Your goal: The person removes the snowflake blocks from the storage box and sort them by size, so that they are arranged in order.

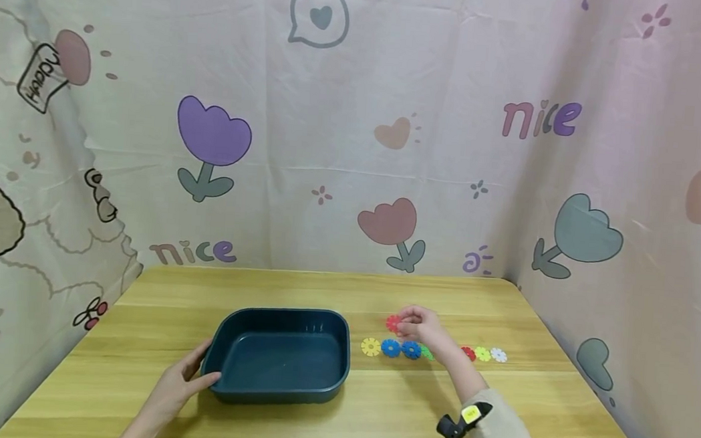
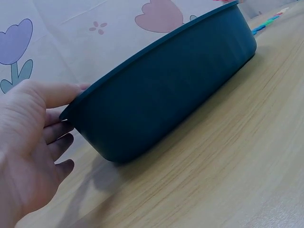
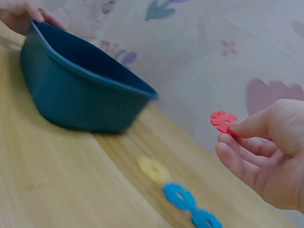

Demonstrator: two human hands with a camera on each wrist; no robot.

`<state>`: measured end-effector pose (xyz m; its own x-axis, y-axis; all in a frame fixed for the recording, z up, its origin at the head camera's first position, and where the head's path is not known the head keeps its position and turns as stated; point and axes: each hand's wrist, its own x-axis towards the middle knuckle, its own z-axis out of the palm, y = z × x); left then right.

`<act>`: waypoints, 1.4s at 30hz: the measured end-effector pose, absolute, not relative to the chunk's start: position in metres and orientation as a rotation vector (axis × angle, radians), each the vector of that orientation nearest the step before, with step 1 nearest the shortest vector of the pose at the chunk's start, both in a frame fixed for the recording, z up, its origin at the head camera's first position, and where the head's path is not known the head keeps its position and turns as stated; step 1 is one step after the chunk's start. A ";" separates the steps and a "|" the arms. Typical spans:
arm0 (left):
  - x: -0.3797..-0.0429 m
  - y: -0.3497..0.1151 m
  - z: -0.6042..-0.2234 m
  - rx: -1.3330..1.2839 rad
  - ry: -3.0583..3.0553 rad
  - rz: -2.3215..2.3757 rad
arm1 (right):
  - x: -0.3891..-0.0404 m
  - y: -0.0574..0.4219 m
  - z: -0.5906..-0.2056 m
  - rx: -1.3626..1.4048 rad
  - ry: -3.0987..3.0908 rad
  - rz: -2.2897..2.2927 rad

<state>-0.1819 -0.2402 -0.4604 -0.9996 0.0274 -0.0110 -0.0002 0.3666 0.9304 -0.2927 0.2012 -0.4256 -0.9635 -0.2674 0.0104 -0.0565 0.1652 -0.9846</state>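
My right hand (image 1: 421, 325) pinches a red notched plastic disc (image 3: 221, 121) between thumb and fingers, held above the table behind a row of similar discs. In that row, a yellow disc (image 1: 371, 347) lies at the left end, followed by a blue disc (image 1: 391, 348) and another blue disc (image 1: 411, 350). A green disc (image 1: 427, 352) is partly hidden by the right arm. At the left, my left hand (image 1: 179, 377) grips the rim of a dark teal basin (image 1: 273, 396), thumb over the edge and other fingers along its outer side. No discs show inside the basin.
Right of the forearm, a red disc (image 1: 468, 353), a yellow-green disc (image 1: 483, 354) and a white disc (image 1: 499, 355) continue the row. The wooden table (image 1: 374, 428) meets a printed curtain (image 1: 338, 218) at its back. A black strap device (image 1: 463, 423) sits on the right wrist.
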 end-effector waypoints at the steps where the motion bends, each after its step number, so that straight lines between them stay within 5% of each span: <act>1: -0.182 -0.240 -0.461 0.030 2.573 1.758 | -0.292 0.209 -0.427 -0.289 2.260 -1.915; 24: -0.181 -0.241 -0.459 0.023 2.568 1.788 | -0.268 0.358 -0.454 0.230 2.222 -2.280; 42: -0.181 -0.238 -0.458 0.023 2.568 1.782 | -0.271 0.404 -0.479 0.741 2.657 -1.844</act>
